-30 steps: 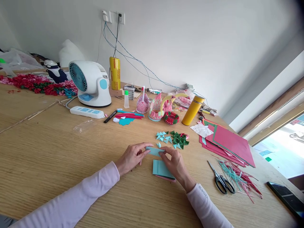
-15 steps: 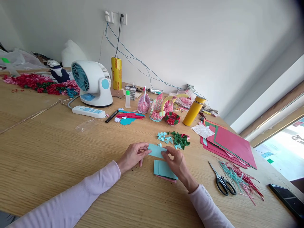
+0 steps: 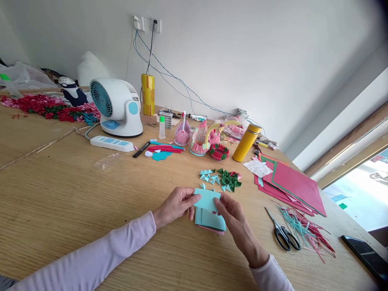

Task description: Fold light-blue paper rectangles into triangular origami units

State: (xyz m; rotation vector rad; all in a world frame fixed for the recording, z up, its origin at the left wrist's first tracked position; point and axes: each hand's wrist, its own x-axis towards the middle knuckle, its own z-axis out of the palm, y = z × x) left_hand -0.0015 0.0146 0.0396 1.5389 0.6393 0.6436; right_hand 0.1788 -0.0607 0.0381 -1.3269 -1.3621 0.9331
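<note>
Nearest you on the worktop [image 3: 75, 210], your two hands meet over a small stack of blue paper [image 3: 209, 220], which serves as the landmark for the rest. Your left hand [image 3: 177, 204] pinches the left edge of a light blue paper piece [image 3: 208, 199] with thumb and fingers closed on it, and your right hand [image 3: 233, 214] grips its right lower edge the same way, so the piece is held between both hands just above the stack. A pink sheet peeks out under the stack's near edge. To the right of the stack lie black-handled scissors [image 3: 281, 232], and beyond them a heap of thin paper trimmings [image 3: 306, 234] in red and teal; a dark phone [image 3: 365, 254] sits at the far right edge. Just behind the stack are small folded triangles, blue ones [image 3: 209, 176] beside green ones [image 3: 229, 178]. Farther right of these rests a pile of red paper sheets [image 3: 291, 184]. Behind the triangles stand folded-paper swans [image 3: 200, 135] and a yellow flask [image 3: 246, 141]. Well behind and left of the stack sit a white power strip [image 3: 111, 143] and a white fan [image 3: 117, 106].
</note>
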